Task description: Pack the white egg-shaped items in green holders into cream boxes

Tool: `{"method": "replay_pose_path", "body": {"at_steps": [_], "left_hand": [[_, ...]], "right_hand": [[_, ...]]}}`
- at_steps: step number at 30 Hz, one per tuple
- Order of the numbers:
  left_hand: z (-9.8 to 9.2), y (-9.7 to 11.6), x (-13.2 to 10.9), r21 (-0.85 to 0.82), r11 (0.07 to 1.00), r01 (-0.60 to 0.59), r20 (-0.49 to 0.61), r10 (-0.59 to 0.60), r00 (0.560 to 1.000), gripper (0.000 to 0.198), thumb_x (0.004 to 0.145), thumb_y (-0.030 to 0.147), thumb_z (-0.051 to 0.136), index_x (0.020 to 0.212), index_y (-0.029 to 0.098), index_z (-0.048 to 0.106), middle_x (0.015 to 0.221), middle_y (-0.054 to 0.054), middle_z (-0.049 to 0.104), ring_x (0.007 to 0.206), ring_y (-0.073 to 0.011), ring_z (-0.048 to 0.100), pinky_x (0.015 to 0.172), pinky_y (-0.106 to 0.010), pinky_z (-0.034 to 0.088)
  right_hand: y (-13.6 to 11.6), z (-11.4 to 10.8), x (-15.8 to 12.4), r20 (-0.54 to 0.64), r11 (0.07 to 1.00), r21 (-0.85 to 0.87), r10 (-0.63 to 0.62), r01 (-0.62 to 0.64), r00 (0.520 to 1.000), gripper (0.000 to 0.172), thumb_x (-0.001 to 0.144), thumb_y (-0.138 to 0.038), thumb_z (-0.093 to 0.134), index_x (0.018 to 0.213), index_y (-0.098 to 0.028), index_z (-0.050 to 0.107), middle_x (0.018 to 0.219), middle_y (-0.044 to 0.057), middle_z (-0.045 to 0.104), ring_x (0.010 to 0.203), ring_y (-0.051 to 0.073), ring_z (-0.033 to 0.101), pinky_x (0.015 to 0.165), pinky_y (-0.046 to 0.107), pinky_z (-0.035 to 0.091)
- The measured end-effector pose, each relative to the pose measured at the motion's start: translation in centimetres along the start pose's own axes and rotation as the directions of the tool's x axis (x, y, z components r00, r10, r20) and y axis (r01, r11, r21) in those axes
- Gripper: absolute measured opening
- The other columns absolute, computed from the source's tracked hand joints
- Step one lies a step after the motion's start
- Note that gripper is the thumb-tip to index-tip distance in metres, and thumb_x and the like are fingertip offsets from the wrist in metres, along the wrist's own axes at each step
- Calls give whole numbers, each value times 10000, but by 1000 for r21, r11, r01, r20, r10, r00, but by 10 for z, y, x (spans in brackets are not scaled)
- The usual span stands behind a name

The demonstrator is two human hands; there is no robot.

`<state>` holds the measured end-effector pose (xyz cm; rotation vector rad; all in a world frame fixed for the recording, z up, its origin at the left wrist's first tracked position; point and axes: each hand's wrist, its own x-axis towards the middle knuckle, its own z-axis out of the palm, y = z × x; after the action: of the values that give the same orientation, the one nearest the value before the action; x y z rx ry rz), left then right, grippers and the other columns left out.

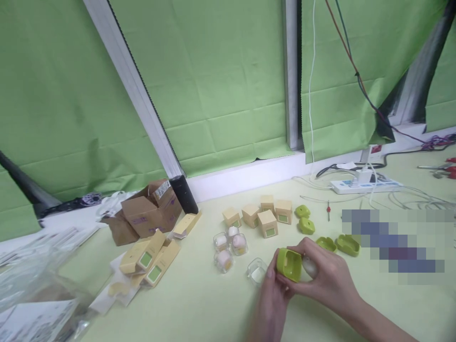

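Note:
A small olive-green plastic case (289, 264), hollow and turned with its open side toward the right, is held between both hands above the table. My left hand (273, 297) grips it from the left and below. My right hand (326, 273) has its fingers on the top and lower right edges. Behind the right fingers a white rounded thing (309, 267) shows in part; whether that hand touches it I cannot tell. Just left of the hands stands a clear square cup (257, 271). Several clear cups with pale pink and white contents (224, 260) stand farther left.
Small tan boxes (268, 224) stand behind the cups. Green lids (306, 226) and green shells (348, 245) lie at the right, near a red-handled screwdriver (328, 210). A power strip (366, 185) with cables is at the back. Flattened tan boxes (156, 263) and a cardboard carton (151, 211) are left.

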<state>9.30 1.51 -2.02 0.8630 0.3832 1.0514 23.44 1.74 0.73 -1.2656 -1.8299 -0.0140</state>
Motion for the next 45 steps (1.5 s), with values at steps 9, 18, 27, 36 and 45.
{"method": "replay_pose_path", "body": {"at_steps": [9,18,27,36,45], "left_hand": [[0,44,7,50,985,-168,-272,175,946,402,854,351,546,1234,228,499,1200,-84,582,1096,-239,552,982,-403,378],[-1,23,-5,-111,993,30,-172,-49,984,327,882,377,482,1048,118,592,983,-104,605,855,-174,554,753,-312,432],[0,7,0,-288,954,83,-143,-128,981,242,756,381,592,855,161,567,784,-6,516,762,-147,470,767,-284,371],[-9,-4,-7,-176,984,39,-74,-52,996,224,792,384,562,873,176,562,845,-2,480,760,-125,418,724,-256,338],[-11,-5,-9,-160,987,1,-86,-15,996,127,832,277,511,855,167,569,771,11,450,713,-117,398,702,-257,342]], "right_hand": [[8,-4,26,302,721,590,221,-364,927,347,869,-322,493,1182,-285,348,1021,41,602,782,180,649,712,349,541],[-1,1,12,261,853,514,-63,-84,963,350,788,-288,664,1117,-314,550,1128,31,598,1083,220,555,902,334,486],[-6,22,-6,196,929,232,-334,288,922,441,799,-90,547,1204,-240,461,1035,79,582,967,234,525,762,357,497],[-21,22,-7,158,917,248,-357,313,921,532,664,40,453,1124,-222,501,970,81,550,912,239,500,723,367,493],[-22,22,-7,181,928,260,-317,266,931,577,662,33,441,1169,-235,514,954,76,552,900,238,497,706,378,488]]}}
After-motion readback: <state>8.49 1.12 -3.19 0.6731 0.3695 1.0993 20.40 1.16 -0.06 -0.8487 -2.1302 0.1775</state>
